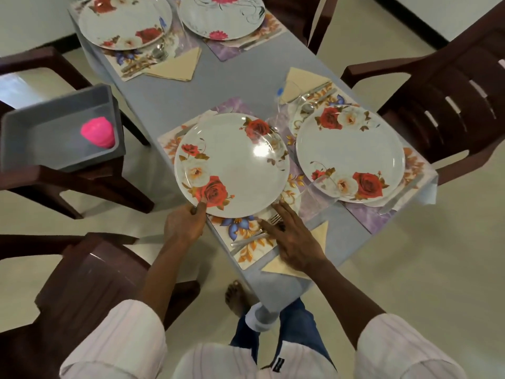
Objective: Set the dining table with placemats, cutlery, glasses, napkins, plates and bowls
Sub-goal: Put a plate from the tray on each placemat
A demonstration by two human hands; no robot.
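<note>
Head view: at the plate's (232, 165) near-left rim the left hand (185, 224) pinches it, thumb on top, other fingers hidden beneath. Just below the plate, the fork (251, 237) lies slanted on the placemat (237, 225), tines pointing up-right, partly covered by the right hand (293, 236), fingers spread flat; its wrist hides much of a napkin (276, 267)
</note>
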